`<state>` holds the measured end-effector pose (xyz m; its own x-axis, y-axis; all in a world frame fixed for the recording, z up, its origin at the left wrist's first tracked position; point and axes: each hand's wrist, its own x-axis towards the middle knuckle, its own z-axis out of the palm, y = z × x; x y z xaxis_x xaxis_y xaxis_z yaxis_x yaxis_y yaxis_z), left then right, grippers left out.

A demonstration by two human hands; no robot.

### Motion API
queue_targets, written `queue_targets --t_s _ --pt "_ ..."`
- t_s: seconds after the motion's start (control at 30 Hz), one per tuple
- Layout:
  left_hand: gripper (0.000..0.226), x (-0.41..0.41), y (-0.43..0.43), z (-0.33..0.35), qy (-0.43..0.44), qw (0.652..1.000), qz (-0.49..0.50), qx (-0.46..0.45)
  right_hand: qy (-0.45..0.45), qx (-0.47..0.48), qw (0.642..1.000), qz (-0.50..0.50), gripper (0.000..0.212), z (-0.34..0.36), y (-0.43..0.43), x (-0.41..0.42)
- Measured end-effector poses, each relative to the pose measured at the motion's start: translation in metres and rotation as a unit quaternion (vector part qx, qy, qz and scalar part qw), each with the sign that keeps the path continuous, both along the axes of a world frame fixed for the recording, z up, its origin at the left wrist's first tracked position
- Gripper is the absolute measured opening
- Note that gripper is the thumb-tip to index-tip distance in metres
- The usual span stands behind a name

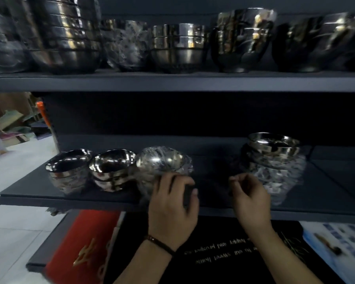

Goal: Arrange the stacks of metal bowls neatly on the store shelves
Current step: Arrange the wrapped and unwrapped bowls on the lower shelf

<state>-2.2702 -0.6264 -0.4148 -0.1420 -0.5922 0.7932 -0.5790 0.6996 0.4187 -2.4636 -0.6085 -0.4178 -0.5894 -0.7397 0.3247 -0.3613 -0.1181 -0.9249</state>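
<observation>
On the dark middle shelf three short stacks of metal bowls stand side by side at the left: a bare stack, a second bare stack, and a plastic-wrapped stack. My left hand rests against the front of the wrapped stack, fingers curled on its wrapping. A taller wrapped stack stands to the right. My right hand hovers just left of it, fingers loosely curled, holding nothing.
The upper shelf carries a row of taller bowl stacks, such as a big one at the left. Below lie a red mat, a black mat and a blue-white box. White floor tiles lie at the left.
</observation>
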Motion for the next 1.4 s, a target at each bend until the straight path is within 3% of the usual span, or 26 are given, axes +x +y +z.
queue_targets --t_s 0.1,0.23,0.4,0.5,0.67,1.07,1.27,1.4 --pt "0.021 -0.045 0.013 -0.009 -0.013 0.978 -0.139 0.156 -0.025 -0.023 0.995 -0.096 0.01 0.0 0.015 -0.029" --pt "0.038 -0.096 0.006 -0.032 0.043 0.909 -0.219 0.352 -0.098 -0.023 0.977 -0.189 0.016 -0.004 0.019 -0.08" --pt "0.068 -0.152 -0.012 -0.025 0.151 0.845 -0.26 0.442 -0.18 0.008 0.972 -0.152 0.049 -0.005 0.01 -0.126" --pt "0.093 -0.171 -0.021 -0.027 0.176 0.826 -0.274 0.461 -0.224 0.006 0.971 -0.08 0.051 -0.007 0.001 -0.126" --pt "0.087 -0.168 -0.02 -0.034 0.189 0.82 -0.281 0.462 -0.191 0.01 0.981 -0.042 0.028 -0.008 -0.005 -0.117" --pt "0.086 -0.093 -0.022 -0.026 0.214 0.841 -0.208 0.45 -0.171 0.047 0.983 0.052 0.039 -0.013 -0.016 -0.051" --pt "0.083 -0.057 -0.033 -0.036 0.208 0.861 -0.129 0.445 -0.147 0.038 0.986 0.071 0.015 -0.013 -0.022 -0.013" --pt "0.09 -0.049 -0.033 -0.042 0.184 0.867 -0.127 0.446 -0.126 0.046 0.988 0.069 0.014 -0.011 -0.021 -0.004"
